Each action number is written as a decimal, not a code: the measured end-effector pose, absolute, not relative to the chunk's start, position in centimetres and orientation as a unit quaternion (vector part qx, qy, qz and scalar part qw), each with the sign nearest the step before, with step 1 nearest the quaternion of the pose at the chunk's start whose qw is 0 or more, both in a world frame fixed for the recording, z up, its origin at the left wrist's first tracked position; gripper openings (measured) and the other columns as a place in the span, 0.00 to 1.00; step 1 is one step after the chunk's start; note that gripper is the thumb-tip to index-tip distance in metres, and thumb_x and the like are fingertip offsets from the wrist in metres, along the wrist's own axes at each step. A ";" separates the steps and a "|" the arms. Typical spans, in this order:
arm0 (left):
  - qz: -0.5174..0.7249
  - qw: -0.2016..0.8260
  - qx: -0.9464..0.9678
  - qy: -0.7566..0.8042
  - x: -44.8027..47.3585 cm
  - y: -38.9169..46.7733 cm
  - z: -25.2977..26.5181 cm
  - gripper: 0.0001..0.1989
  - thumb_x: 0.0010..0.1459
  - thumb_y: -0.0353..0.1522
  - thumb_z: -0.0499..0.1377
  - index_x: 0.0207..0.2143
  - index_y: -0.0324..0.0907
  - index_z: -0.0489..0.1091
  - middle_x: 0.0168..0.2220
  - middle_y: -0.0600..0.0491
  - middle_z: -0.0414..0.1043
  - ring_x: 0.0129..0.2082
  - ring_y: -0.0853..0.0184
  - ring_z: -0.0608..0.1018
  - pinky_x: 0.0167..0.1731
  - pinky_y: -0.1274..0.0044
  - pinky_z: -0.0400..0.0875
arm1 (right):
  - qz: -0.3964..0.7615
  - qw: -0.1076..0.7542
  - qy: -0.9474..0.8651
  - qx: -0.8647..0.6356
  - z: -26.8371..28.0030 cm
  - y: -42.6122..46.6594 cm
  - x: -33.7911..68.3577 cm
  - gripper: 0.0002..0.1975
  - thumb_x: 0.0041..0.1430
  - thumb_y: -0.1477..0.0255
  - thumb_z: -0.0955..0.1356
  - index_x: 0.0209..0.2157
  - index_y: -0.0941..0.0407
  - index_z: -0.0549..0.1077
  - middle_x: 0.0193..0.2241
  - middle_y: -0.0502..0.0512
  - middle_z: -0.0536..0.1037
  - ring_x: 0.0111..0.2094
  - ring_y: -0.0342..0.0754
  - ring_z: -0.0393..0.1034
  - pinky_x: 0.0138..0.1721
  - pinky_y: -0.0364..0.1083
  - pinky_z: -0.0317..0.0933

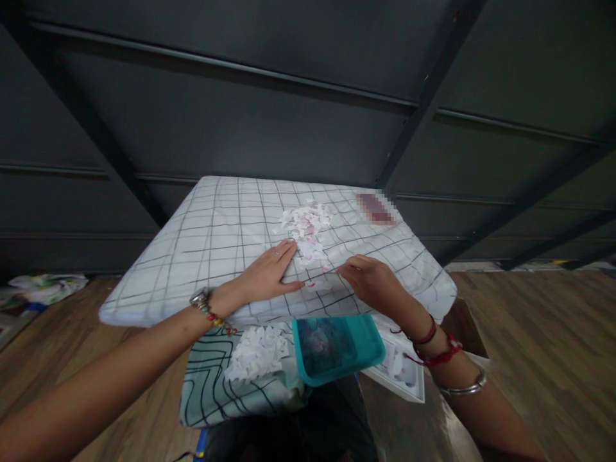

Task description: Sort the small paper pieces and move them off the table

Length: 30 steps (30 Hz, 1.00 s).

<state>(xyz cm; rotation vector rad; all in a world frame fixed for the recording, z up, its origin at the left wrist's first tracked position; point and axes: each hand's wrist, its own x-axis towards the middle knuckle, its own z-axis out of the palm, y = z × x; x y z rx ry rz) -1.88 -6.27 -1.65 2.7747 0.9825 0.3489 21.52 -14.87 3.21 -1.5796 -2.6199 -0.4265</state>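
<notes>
Leftward, checkered cloth (pixel 226 231) runs wide from paper scraps (pixel 308 221) to its edge (pixel 162 240)

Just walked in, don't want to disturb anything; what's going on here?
Someone is working over paper scraps on a checked cloth. The left hand is spread at their edge; the right hand is curled close by, anything it holds too small to tell. Nearer the camera, another pile lies beside a teal tub.

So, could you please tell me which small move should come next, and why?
Probably the right hand should reach for the red-marked paper slip, since that lies between its fingertips and the left hand, seemingly within easy reach.
</notes>
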 end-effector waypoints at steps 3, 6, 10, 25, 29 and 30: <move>0.118 0.085 0.932 0.331 -1.9 -6.2 -1.7 0.43 0.53 0.53 0.48 0.61 0.32 0.41 0.62 0.39 0.41 0.62 0.55 0.46 0.58 0.67 0.46 | -0.141 0.023 -0.832 -0.536 3.4 -15.1 22.8 0.11 0.59 0.76 0.59 0.28 0.58 0.71 0.26 0.52 0.69 0.29 0.43 0.61 0.29 0.43 0.50; 0.112 0.083 0.931 0.337 -1.9 -6.3 -1.5 0.43 0.54 0.53 0.48 0.61 0.31 0.41 0.62 0.38 0.42 0.62 0.55 0.47 0.58 0.67 0.47 | -0.138 0.029 -0.826 -0.546 3.6 -15.3 23.5 0.10 0.59 0.76 0.60 0.28 0.58 0.71 0.26 0.52 0.70 0.30 0.43 0.61 0.30 0.43 0.50; 0.116 0.085 0.931 0.335 -1.9 -6.4 -1.5 0.42 0.54 0.53 0.48 0.61 0.34 0.41 0.62 0.40 0.42 0.62 0.55 0.47 0.58 0.67 0.47 | -0.124 0.042 -0.826 -0.549 3.7 -15.8 23.6 0.10 0.58 0.77 0.60 0.28 0.57 0.72 0.26 0.53 0.70 0.29 0.43 0.62 0.29 0.42 0.51; 0.115 0.083 0.932 0.335 -1.9 -6.2 -1.7 0.43 0.54 0.54 0.47 0.61 0.31 0.42 0.62 0.39 0.43 0.62 0.55 0.47 0.58 0.67 0.47 | -0.110 0.091 -0.826 -0.545 3.0 -13.8 23.4 0.11 0.59 0.77 0.59 0.30 0.58 0.72 0.27 0.53 0.71 0.32 0.43 0.63 0.31 0.41 0.53; 0.123 0.088 0.931 0.332 -1.9 -6.2 -1.8 0.43 0.53 0.54 0.47 0.61 0.33 0.41 0.62 0.40 0.43 0.62 0.55 0.47 0.58 0.67 0.47 | -0.117 0.110 -0.829 -0.535 3.5 -13.9 23.1 0.11 0.58 0.79 0.59 0.29 0.58 0.71 0.27 0.53 0.70 0.32 0.44 0.62 0.32 0.42 0.53; 0.125 0.088 0.931 0.331 -1.9 -6.2 -1.9 0.43 0.53 0.54 0.47 0.61 0.33 0.41 0.62 0.40 0.43 0.61 0.55 0.47 0.58 0.66 0.47 | -0.121 0.115 -0.828 -0.536 3.6 -14.0 23.1 0.11 0.57 0.80 0.59 0.29 0.58 0.71 0.27 0.53 0.70 0.32 0.44 0.62 0.32 0.42 0.53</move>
